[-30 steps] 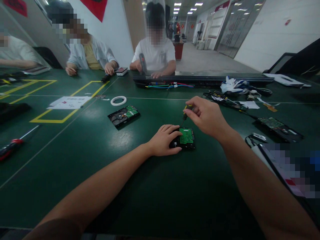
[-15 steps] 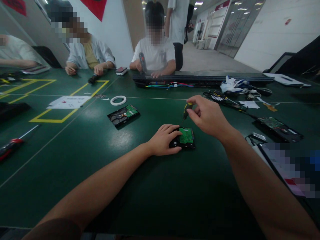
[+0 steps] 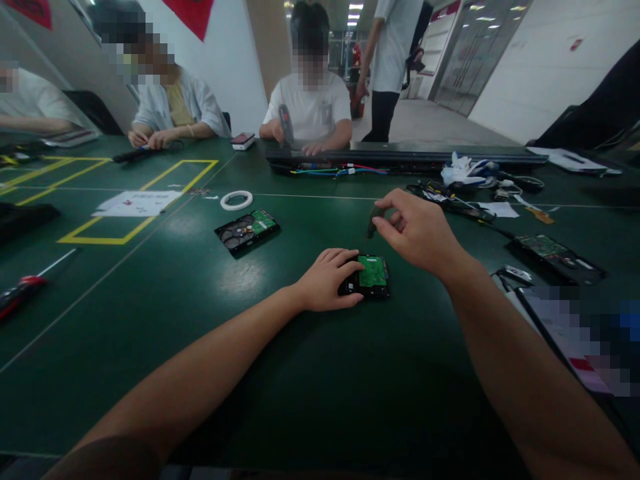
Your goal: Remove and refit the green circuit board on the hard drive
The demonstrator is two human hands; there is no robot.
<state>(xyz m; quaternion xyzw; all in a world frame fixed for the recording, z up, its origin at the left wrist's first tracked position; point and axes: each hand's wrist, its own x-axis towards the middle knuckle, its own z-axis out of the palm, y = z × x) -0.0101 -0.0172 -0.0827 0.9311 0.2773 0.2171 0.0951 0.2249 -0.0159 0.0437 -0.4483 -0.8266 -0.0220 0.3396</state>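
Note:
A hard drive with a green circuit board (image 3: pixel 373 271) lies on the green table in front of me. My left hand (image 3: pixel 330 280) rests over its left part, fingers spread, thumb along the near edge. Just above the drive's far edge, my right hand (image 3: pixel 413 233) pinches the handle of a small dark screwdriver (image 3: pixel 371 221), which points down; its thin tip is hard to make out. Up and to the left sits a second hard drive (image 3: pixel 247 231), touched by neither hand.
A white tape ring (image 3: pixel 237 200) and paper sheets (image 3: pixel 137 203) lie at the back left, a red-black screwdriver (image 3: pixel 23 293) far left. Cables, gloves (image 3: pixel 467 171), another drive (image 3: pixel 557 258) and a clipboard (image 3: pixel 570 340) are on the right. People sit across the table.
The screwdriver handle in my right hand has turned, its yellow marking no longer showing. My left hand has not moved. Across the table, the standing person has shifted right.

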